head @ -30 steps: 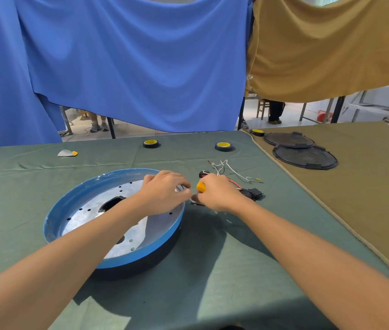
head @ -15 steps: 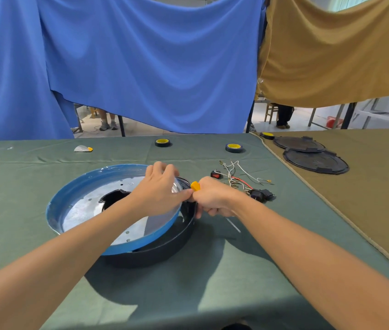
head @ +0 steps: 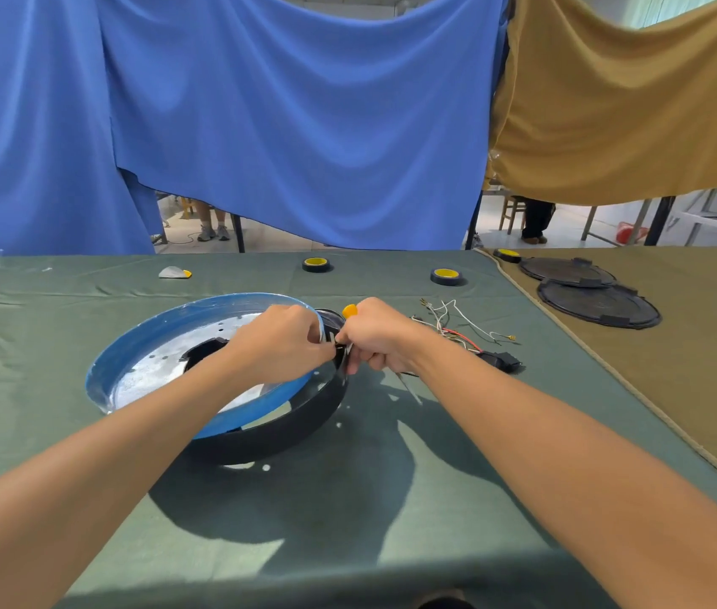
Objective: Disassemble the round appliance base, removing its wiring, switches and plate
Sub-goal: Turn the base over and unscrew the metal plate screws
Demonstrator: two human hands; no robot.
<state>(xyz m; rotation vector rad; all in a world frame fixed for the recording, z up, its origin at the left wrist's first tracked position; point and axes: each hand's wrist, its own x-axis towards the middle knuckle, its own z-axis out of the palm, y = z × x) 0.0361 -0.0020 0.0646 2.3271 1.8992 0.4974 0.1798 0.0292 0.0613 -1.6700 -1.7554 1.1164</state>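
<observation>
- A person's two bare forearms reach in from the bottom of the view over a counter point(head: 348, 520) draped in green cloth.
- At the centre sits the round appliance base point(head: 286, 428), a black ring, with a blue-rimmed metal plate point(head: 150, 367) tilted up out of it, its right edge raised.
- The left hand point(head: 280, 342) has its fingers closed on the plate's rim at about 2 o'clock on the base.
- The right hand point(head: 376, 340), touching the left, is fisted around a screwdriver with a yellow handle point(head: 349, 310); its thin shaft pokes out below the fist.
- Loose wiring point(head: 457, 327) and a black switch point(head: 501, 360) lie on the counter just right of the right wrist, at 3 o'clock.
- Two tape rolls point(head: 317, 264) rest at 12 o'clock, well apart from the base.
</observation>
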